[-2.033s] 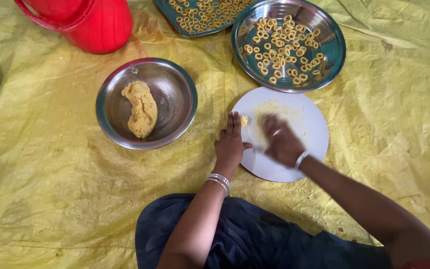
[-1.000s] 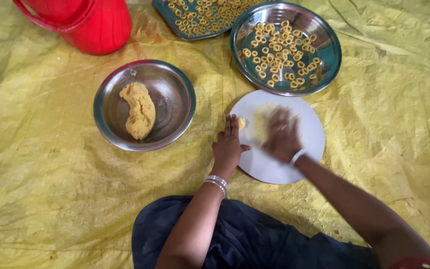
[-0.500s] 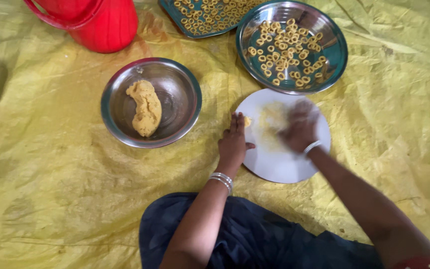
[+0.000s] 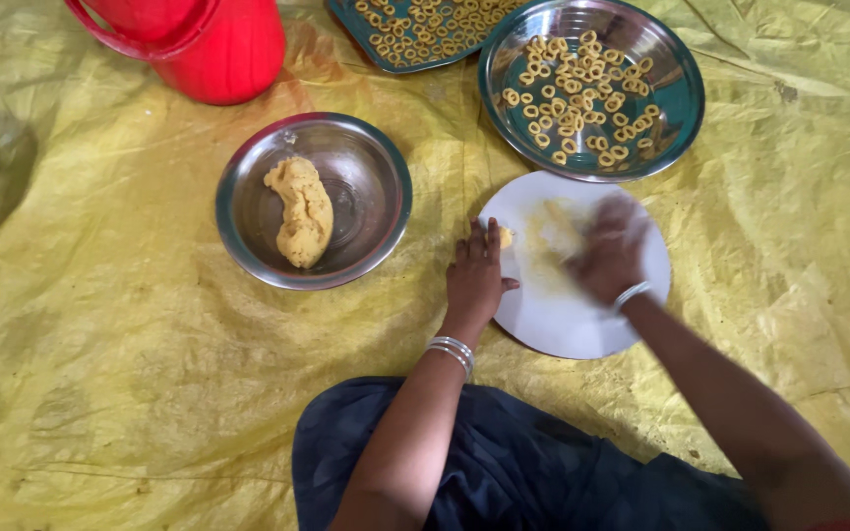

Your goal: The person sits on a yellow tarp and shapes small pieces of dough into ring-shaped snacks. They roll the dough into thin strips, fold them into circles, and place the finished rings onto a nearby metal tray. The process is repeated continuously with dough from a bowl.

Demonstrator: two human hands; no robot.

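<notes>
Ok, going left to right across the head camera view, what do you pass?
Red bucket → steel bowl with dough → left hand → white plate with right hand.

Even soft daylight, bright overall. Right hand (image 4: 610, 251) motion-blurred; rest sharp. Glare on steel bowl (image 4: 366, 157) rim, 11 o'clock. Soft shadow at 9 o'clock edge.

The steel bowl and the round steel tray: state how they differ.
The steel bowl is smaller and deeper; the round steel tray is wider and shallower. The bowl holds one dough lump; the tray holds many small dough rings. Both are shiny metal on the yellow sheet.
</notes>
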